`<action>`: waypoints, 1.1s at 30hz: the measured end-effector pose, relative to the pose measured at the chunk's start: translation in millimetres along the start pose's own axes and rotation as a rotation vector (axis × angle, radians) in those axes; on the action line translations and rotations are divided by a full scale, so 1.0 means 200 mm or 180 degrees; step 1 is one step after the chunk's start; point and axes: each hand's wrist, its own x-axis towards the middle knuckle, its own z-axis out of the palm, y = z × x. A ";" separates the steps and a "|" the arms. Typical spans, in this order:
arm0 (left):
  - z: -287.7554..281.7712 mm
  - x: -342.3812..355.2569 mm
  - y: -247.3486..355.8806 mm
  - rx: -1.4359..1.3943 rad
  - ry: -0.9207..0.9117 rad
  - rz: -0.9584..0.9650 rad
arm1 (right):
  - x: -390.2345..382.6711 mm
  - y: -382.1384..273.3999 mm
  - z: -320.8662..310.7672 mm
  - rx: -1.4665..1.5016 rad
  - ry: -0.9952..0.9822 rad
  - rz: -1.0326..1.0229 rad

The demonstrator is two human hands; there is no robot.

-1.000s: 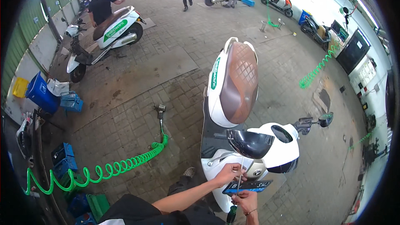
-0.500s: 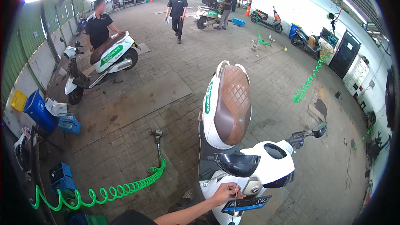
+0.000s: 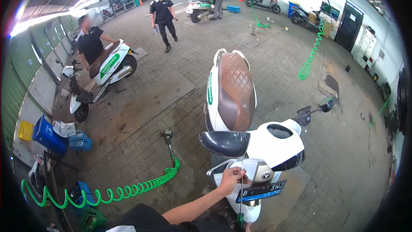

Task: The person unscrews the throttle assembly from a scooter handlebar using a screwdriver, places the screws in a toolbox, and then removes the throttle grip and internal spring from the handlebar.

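Observation:
A white scooter [image 3: 271, 144] with a brown quilted seat [image 3: 236, 92] stands in front of me. My left hand [image 3: 231, 178] is closed, its fingers pinching the thin shaft of a long screwdriver [image 3: 241, 195] beside the front panel. The shaft runs nearly upright in view, down to a dark green handle at the lower edge. Around that handle is my right hand [image 3: 248, 227], mostly cut off by the frame. A black-and-blue number plate [image 3: 262, 191] sits just right of the shaft. Above my left hand is a glossy black rounded part [image 3: 225, 143] of the scooter.
A green coiled air hose [image 3: 137, 191] with a metal tool [image 3: 168, 135] lies on the paving at left. Another green hose [image 3: 310, 60] hangs at right. One person leans on a second scooter [image 3: 112, 66]; another person [image 3: 163, 17] walks. A blue bin [image 3: 50, 135] stands far left.
The view has shifted, so the near scooter's front and my left hand appear higher. The right hand now shows at the screwdriver's handle. The walking person has come nearer and turned.

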 end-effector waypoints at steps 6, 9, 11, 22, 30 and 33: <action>0.07 0.04 0.02 -0.0127 -0.0061 -0.0032 | -0.01 0.14 0.33 -0.1492 0.1152 -0.2257; 0.06 0.03 0.06 0.0381 0.0369 0.0334 | -0.08 0.12 0.39 -0.0982 0.0690 -0.1834; 0.01 0.02 0.07 0.0163 0.0316 0.0298 | -0.10 0.09 0.45 -0.0439 0.0594 -0.0960; -0.16 0.27 0.04 -0.1650 -0.0433 0.0015 | -0.08 0.11 0.47 -0.1084 0.1312 -0.1786; -0.18 0.41 0.10 -0.1569 -0.0660 0.0085 | -0.07 0.10 0.40 -0.1641 0.1234 -0.2386; -0.15 0.43 0.13 -0.1536 -0.0383 -0.0039 | -0.04 0.10 0.37 -0.2034 0.1235 -0.2747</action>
